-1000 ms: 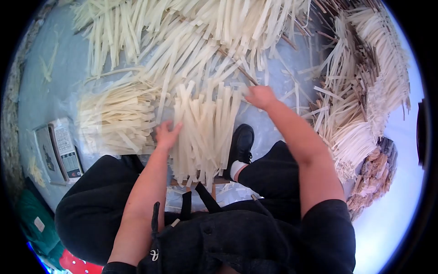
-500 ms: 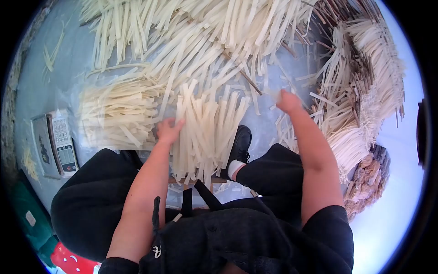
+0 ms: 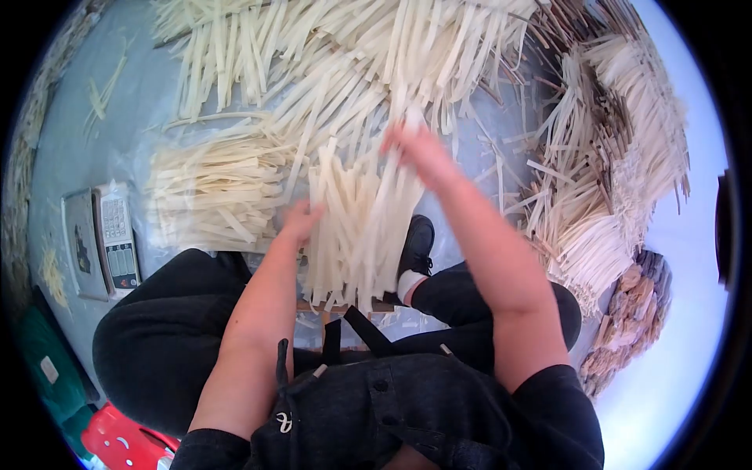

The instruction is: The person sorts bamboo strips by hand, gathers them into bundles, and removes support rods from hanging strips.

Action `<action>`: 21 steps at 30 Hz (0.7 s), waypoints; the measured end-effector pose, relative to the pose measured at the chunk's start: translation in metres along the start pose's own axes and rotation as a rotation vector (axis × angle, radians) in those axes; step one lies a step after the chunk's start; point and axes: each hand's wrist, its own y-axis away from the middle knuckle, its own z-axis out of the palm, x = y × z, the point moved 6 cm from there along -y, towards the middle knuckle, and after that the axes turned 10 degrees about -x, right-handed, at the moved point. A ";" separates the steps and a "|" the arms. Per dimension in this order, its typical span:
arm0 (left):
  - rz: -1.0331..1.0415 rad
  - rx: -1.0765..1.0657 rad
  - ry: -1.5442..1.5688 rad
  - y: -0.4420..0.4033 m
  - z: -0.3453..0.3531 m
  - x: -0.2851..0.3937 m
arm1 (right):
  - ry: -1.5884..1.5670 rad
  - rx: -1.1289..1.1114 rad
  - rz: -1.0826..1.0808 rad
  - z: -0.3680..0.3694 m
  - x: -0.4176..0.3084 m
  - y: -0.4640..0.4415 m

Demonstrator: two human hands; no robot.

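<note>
A bundle of pale, flat, dried strips (image 3: 341,227) lies lengthwise in front of me, above a wooden edge. At its left side rests my left hand (image 3: 301,221), fingers loosely apart and touching the outer strips. My right hand (image 3: 417,147) is over the far right end of the bundle, smeared by motion. Its fingers are closed around a blurred pale strip (image 3: 385,192) that trails down over the bundle. How many strips it holds I cannot make out. Left of my left hand lies a second stack of strips (image 3: 215,188), turned crosswise on clear plastic.
A large heap of strips (image 3: 345,47) spreads across the far side. To the right stand piled strips with brown stems (image 3: 595,157) and a brown flaky bundle (image 3: 630,317). A scale (image 3: 113,239) sits at left, a red object (image 3: 125,442) at lower left. My shoe (image 3: 417,244) is beside the bundle.
My right hand has swung left from the open floor at right to the top of the front bundle, with a pale strip now hanging from it. My left hand stays at the bundle's left side.
</note>
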 end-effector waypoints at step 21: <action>0.052 -0.350 -0.144 0.031 0.027 0.051 | 0.953 -0.061 -0.264 0.086 0.100 -0.125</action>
